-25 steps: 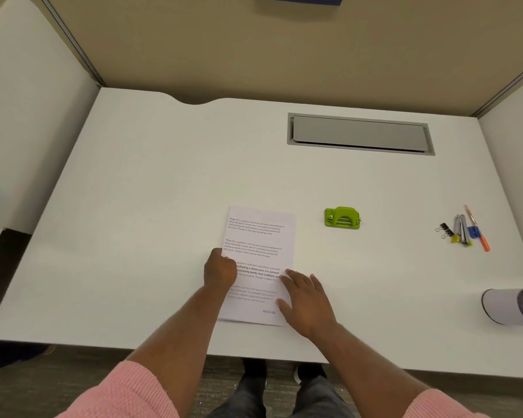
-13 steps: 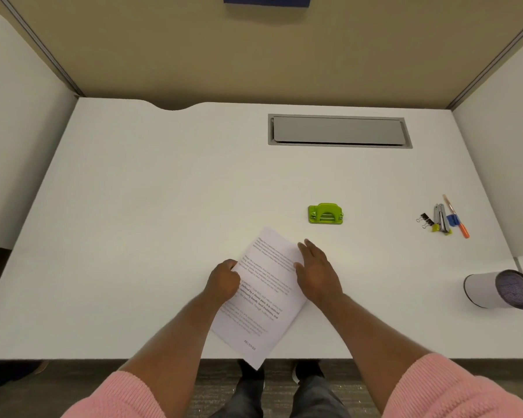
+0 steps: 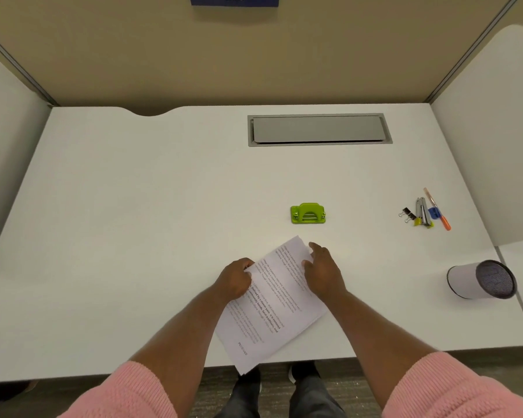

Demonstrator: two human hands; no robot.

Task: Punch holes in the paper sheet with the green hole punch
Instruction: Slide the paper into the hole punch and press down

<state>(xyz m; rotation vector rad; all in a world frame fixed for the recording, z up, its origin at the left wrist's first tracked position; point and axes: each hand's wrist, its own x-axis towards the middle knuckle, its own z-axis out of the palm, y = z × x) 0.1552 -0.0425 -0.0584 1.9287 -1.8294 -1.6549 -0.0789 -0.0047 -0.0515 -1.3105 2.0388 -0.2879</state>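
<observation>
Left hand [image 3: 235, 279]: curled, gripped the left edge of the white printed paper sheet [image 3: 272, 306].
Paper sheet: skewed, near corner overhanging the white bench [image 3: 118, 206].
Right hand [image 3: 323, 271]: fingers loosely bent, held the right edge.
Green plastic hole punch [image 3: 308, 213]: stood untouched just beyond.

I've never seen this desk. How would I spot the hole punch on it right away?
Start at the grey hatch set into the far side of the white desk. Come straight toward the near edge from it: the green hole punch sits alone between the hatch and the paper sheet. It is the only squat, bright lime-green block; the small stationery pile lies off to the right.
</observation>
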